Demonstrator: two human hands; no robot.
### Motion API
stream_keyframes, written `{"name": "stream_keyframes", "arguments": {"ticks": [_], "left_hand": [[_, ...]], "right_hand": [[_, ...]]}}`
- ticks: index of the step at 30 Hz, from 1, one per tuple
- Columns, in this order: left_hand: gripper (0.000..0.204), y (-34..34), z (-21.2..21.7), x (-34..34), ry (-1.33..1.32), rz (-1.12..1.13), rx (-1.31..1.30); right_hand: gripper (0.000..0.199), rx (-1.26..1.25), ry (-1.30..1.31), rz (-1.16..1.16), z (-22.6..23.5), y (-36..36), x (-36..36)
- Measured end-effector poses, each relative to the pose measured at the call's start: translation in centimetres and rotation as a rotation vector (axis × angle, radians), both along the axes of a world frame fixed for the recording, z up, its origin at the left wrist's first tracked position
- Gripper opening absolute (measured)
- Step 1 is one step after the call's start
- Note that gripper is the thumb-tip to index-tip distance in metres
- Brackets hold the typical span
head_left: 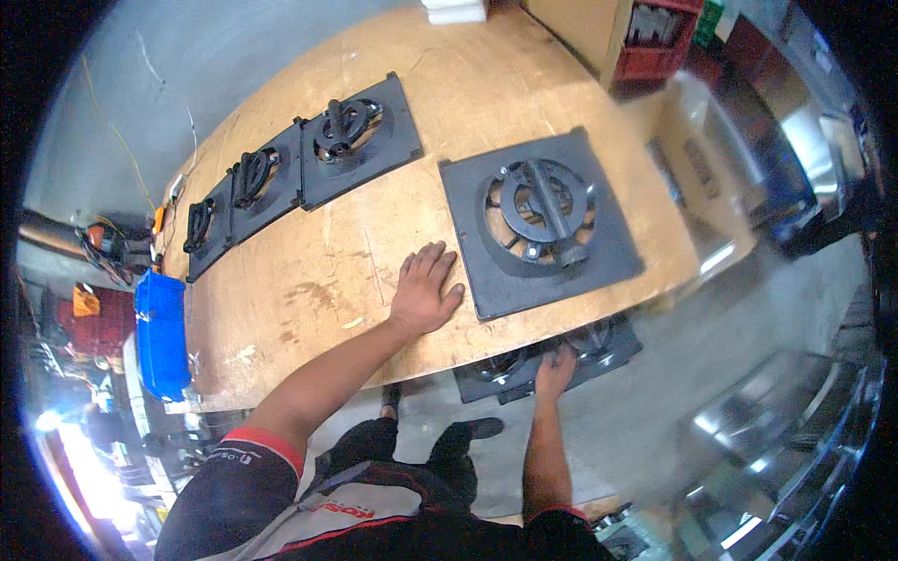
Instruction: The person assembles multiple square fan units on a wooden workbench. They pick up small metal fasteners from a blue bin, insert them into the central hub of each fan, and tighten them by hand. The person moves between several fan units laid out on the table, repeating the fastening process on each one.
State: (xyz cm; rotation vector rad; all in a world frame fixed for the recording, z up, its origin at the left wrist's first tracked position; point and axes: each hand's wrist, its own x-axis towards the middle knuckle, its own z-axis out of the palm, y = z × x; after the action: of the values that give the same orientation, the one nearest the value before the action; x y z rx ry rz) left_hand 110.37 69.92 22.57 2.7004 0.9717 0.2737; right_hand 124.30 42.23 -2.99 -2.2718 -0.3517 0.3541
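Note:
My left hand lies flat on the wooden table, fingers spread, beside a black square panel with a round open ring and a thick crossbar on it. Below the table's near edge, my right hand is closed on another black ringed panel; its fingertips are partly hidden. A similar panel sits down there to its left, partly covered by the tabletop. Farther left on the table, three more such panels stand in a row: a far one, a middle one and a near-left one.
The wooden tabletop has dark stains. A blue bin hangs at its left end. Toward the right stands an open cardboard box, with a red crate behind. Shiny metal sheets lie at the lower right.

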Motion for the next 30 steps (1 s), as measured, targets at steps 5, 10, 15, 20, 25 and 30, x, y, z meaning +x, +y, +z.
{"name": "stream_keyframes", "arguments": {"ticks": [5,10,15,20,25,30], "left_hand": [[0.062,0.0,-0.9,-0.8,-0.01,0.004,-0.033],[0.062,0.6,-1.3,-1.3,-0.119,0.0,-0.108],[0.066,0.5,-2.0,-1.2,-0.35,-0.019,-0.281],[0.052,1.3,-4.4,-2.3,-0.661,-0.052,-0.301],[0.03,4.6,1.4,-18.9,-0.46,-0.016,-0.604],[0.033,9.1,-1.6,-46.9,-0.387,0.584,-0.458]], "right_hand": [[0.05,0.312,0.256,-0.21,9.7,-3.2,-0.8],[0.051,0.379,-0.13,-0.031,30.5,4.7,3.9],[0.065,-0.105,-0.507,0.354,35.7,17.6,9.0],[0.051,-0.536,-0.756,0.265,32.2,23.5,7.9],[0.048,-0.397,-0.419,0.589,35.2,25.3,8.1],[0.049,-0.289,-0.43,0.656,35.3,27.3,-0.7]]}}
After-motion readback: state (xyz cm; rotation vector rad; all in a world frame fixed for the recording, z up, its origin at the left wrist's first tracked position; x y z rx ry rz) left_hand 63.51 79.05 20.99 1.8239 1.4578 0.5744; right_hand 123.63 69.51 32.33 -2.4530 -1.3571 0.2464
